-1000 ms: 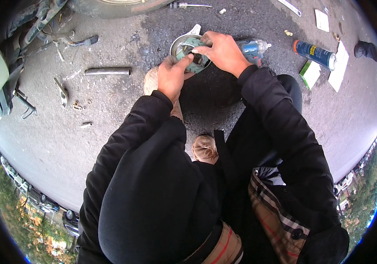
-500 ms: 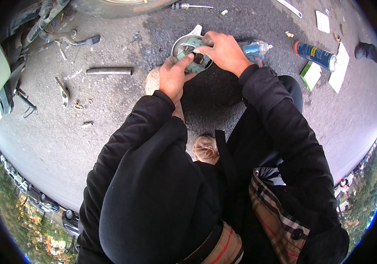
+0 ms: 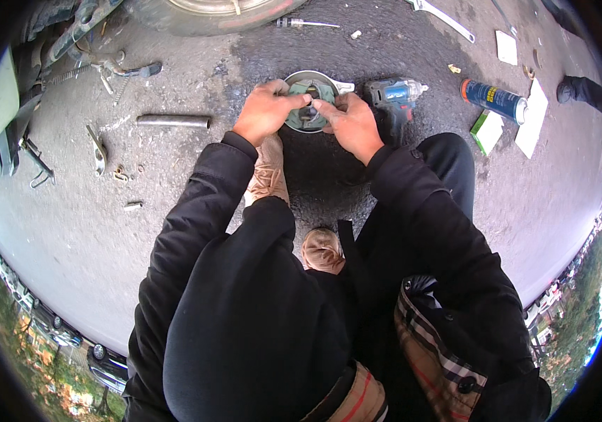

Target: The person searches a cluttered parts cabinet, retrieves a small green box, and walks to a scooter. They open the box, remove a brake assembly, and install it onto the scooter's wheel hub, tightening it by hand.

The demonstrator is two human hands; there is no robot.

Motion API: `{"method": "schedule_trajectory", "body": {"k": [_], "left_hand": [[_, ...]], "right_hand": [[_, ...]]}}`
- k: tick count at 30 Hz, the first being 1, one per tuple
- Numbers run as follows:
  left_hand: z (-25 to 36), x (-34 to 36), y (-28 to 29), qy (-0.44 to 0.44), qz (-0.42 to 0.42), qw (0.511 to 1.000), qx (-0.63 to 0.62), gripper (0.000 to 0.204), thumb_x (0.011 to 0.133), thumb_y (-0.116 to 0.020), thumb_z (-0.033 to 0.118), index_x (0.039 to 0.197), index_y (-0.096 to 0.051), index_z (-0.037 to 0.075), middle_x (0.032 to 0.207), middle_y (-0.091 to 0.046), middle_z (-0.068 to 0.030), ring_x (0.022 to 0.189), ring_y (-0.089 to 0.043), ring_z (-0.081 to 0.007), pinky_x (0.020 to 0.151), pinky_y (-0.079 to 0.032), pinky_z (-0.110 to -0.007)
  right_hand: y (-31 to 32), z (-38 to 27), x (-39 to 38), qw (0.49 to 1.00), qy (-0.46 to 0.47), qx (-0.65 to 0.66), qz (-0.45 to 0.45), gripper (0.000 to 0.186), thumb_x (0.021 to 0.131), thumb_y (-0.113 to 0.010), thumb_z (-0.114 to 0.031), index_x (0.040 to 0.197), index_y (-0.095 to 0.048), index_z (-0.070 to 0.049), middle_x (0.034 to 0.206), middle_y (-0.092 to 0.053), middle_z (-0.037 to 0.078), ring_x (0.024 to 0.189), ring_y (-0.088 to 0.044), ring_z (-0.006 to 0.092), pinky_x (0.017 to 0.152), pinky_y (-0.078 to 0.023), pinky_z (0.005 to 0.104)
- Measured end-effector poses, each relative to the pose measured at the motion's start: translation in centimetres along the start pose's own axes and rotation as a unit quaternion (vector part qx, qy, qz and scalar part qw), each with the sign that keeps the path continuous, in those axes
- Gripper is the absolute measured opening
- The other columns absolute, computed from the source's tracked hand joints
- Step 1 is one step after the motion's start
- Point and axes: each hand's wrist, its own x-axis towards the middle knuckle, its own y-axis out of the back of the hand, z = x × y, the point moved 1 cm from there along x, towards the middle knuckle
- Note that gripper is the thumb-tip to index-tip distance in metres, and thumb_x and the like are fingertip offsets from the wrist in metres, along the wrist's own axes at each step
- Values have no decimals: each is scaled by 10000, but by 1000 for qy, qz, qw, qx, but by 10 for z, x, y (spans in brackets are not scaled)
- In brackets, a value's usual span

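Both hands are at a round metal drum brake plate (image 3: 309,75) with greenish brake shoes (image 3: 325,89) inside it and a short lever arm (image 3: 344,87) on its right. It sits beyond my left shoe, tilted so its inside faces me. My left hand (image 3: 264,111) grips the left rim, thumb stretched over the middle. From the right, my right hand (image 3: 352,125) holds the other rim, its thumb nearly meeting the left one at the centre. Whatever small part lies under the thumbs is too hidden to make out.
A cordless impact driver (image 3: 394,98) lies just right of my hands. Farther right are a spray can (image 3: 494,100), a green and white box (image 3: 487,131) and white card (image 3: 534,119). Leftward lie a metal tube (image 3: 174,121) and small hardware; a tyre (image 3: 209,20) stands ahead.
The brake plate has turned clockwise, its lever swinging from the top to the right. My left hand has shifted to the left rim and my right hand lower, uncovering the impact driver.
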Motion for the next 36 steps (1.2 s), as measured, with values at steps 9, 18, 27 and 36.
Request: {"method": "schedule_trajectory", "body": {"k": [9,18,27,36], "left_hand": [[2,-5,-3,-5,4,1000,28,441,861,-851,347,958,-735,-67,889,-730,-139,844,-672,-202,782,-533,-366],[-2,-11,-22,-63,98,991,68,504,810,-871,393,763,-658,-61,781,-693,-241,728,-687,-313,715,-545,-429],[-4,-9,-33,-30,133,990,39,506,846,-848,397,778,-655,-66,794,-709,-249,726,-699,-338,703,-539,-443],[-6,-10,-21,-7,138,987,79,541,888,-796,470,889,-720,-65,832,-730,-254,847,-733,-374,788,-550,-449]], "right_hand": [[-5,-6,-14,997,10,72,0,590,970,-797,-306,1221,-575,180,1038,-727,213,835,-750,239,692,-624,350],[-1,-2,-8,998,40,42,-13,533,960,-796,-331,1125,-684,163,967,-767,220,778,-757,228,678,-614,347],[-1,0,-6,999,50,15,-2,500,941,-811,-348,1055,-714,130,915,-772,207,737,-755,229,678,-603,359],[5,-5,10,999,24,-3,-25,496,924,-812,-363,1073,-746,105,886,-773,208,775,-752,246,735,-581,375]]}}
